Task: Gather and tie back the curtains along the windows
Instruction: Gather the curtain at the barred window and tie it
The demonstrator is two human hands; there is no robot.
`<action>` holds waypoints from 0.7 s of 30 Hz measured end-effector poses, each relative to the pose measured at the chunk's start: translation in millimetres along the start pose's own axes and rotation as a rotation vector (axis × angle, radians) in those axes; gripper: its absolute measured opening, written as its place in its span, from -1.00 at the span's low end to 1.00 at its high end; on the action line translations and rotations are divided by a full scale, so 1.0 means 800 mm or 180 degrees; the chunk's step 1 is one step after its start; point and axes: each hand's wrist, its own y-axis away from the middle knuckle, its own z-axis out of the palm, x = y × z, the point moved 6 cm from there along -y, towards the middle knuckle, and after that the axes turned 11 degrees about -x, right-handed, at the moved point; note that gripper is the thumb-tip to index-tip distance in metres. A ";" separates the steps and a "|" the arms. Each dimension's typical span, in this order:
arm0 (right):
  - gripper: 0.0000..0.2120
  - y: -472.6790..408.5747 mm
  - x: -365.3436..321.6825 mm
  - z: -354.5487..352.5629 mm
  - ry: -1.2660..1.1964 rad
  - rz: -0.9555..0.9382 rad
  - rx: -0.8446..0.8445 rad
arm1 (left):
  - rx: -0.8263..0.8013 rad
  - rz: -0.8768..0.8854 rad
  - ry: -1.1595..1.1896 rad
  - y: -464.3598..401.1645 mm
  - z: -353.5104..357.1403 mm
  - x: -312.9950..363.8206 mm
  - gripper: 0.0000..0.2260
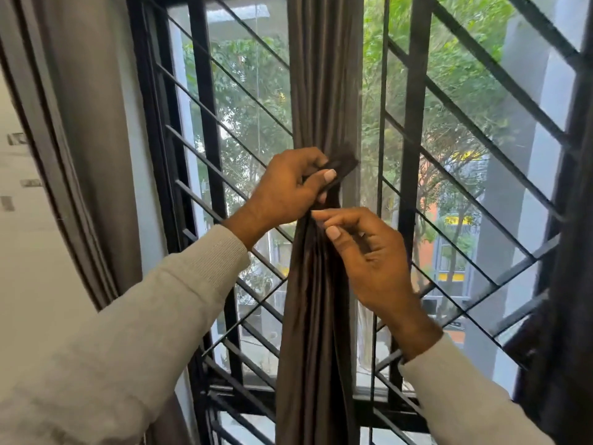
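A dark brown curtain (317,91) hangs bunched into a narrow column in front of the window's middle. A dark tie-back strap (345,162) wraps the bunch at its waist. My left hand (288,191) pinches the strap's end between thumb and fingers, at the left of the bunch. Just below, my right hand (369,255) has its fingertips on the curtain folds (316,300), thumb and forefinger close together at the fabric. Whether the strap is fastened is hidden by my fingers.
Black window bars (205,123) with diagonal grilles stand right behind the curtain. A grey-brown curtain (86,139) hangs at the left by a white wall (29,252). Another dark curtain (574,284) fills the right edge. Trees and buildings show outside.
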 end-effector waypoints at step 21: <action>-0.49 -0.013 0.114 -0.057 0.0893 0.1239 0.1130 | 0.0946 0.0287 0.0051 0.025 0.006 -0.042 -0.87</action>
